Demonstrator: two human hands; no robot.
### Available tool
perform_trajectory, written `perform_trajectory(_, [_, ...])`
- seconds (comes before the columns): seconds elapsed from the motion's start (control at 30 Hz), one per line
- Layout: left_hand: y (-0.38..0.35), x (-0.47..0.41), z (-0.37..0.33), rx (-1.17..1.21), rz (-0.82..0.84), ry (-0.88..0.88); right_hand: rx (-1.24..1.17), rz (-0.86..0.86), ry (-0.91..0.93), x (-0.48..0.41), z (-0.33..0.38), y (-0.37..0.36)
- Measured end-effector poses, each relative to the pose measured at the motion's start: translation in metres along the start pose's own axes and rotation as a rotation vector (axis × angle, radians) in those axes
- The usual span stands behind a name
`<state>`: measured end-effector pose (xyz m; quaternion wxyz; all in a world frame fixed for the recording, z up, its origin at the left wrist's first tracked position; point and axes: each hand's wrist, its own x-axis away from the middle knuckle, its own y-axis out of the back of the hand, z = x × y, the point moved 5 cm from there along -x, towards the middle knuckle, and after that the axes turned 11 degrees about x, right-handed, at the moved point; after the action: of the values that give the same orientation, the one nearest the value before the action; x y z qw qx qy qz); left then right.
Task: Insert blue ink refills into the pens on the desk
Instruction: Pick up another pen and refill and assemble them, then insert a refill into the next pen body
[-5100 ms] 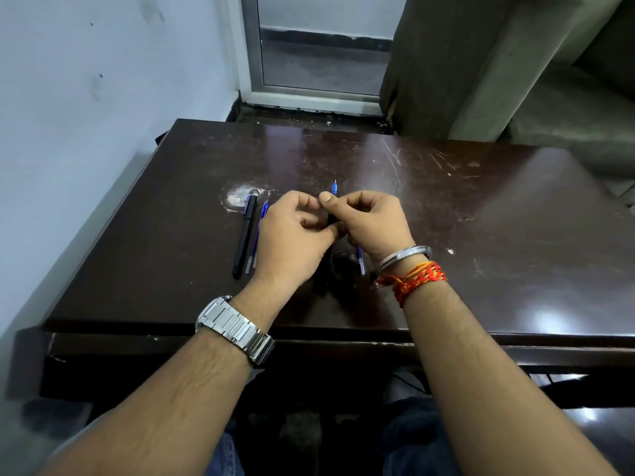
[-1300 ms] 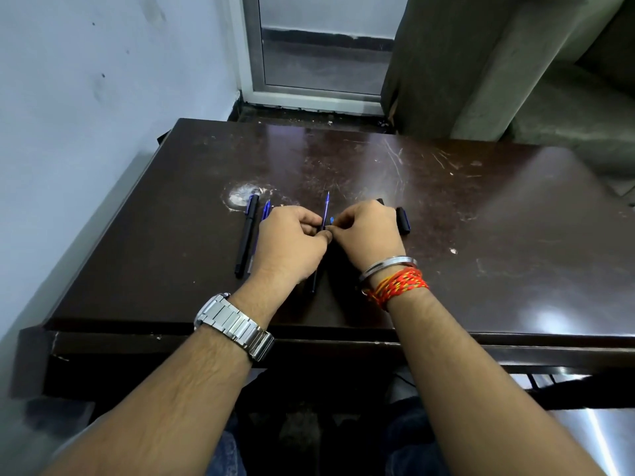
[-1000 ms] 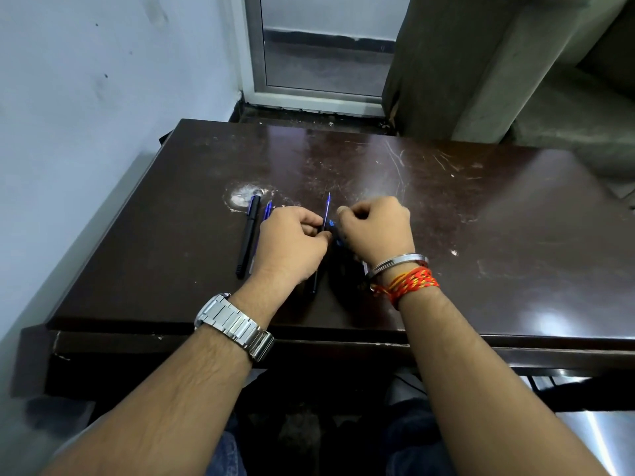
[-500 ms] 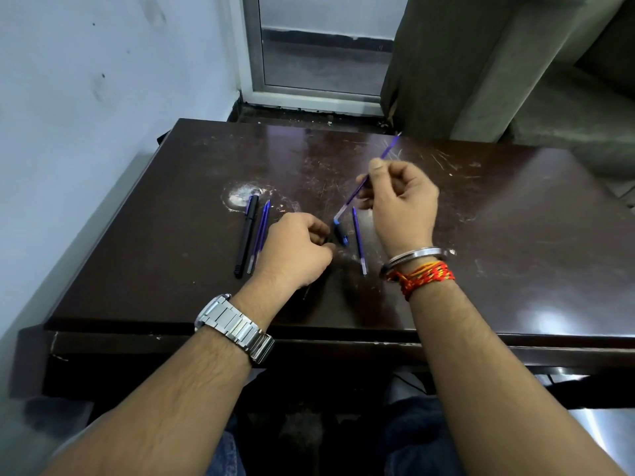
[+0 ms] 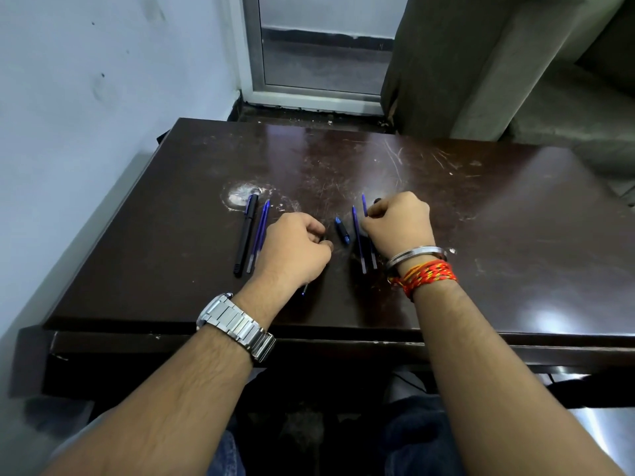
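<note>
The left hand (image 5: 295,249) is curled round a dark pen barrel (image 5: 303,290); only the barrel's lower end shows, by the wrist at 6 o'clock. The right hand (image 5: 398,225) rests on the desk (image 5: 498,218), thumb and forefinger seemingly pinching a blue refill (image 5: 364,205) at its 10 o'clock. A 2nd refill (image 5: 357,240) lies just beside it. The hands are apart, with a short black-and-blue pen piece (image 5: 342,230) between them. At 9 o'clock of the left hand lie a black pen (image 5: 245,235) and 2 more refills (image 5: 259,233), side by side.
</note>
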<state>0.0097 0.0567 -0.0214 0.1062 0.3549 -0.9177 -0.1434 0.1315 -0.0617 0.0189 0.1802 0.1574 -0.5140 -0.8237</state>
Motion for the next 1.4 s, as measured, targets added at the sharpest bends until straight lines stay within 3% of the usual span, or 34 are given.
perform_trajectory(0.57, [0.001, 0.004, -0.006, -0.045, -0.006, 0.001, 0.08, 0.014, -0.016, 0.0, 0.003, -0.008])
perform_trajectory(0.7, [0.012, 0.004, -0.013, -0.166, -0.115, -0.022, 0.069, -0.035, 0.015, 0.003, 0.01, -0.005])
perform_trajectory(0.93, [0.055, -0.004, -0.01, -0.34, -0.291, 0.086, 0.026, -0.065, 0.091, 0.011, 0.022, -0.004])
perform_trajectory(1.2, [0.055, -0.007, -0.006, -0.46, -0.258, 0.106, -0.005, -0.051, 0.11, 0.013, 0.027, -0.012])
perform_trajectory(1.4, [0.047, -0.007, -0.006, -0.389, -0.208, 0.064, -0.036, -0.051, 0.109, 0.014, 0.026, -0.012])
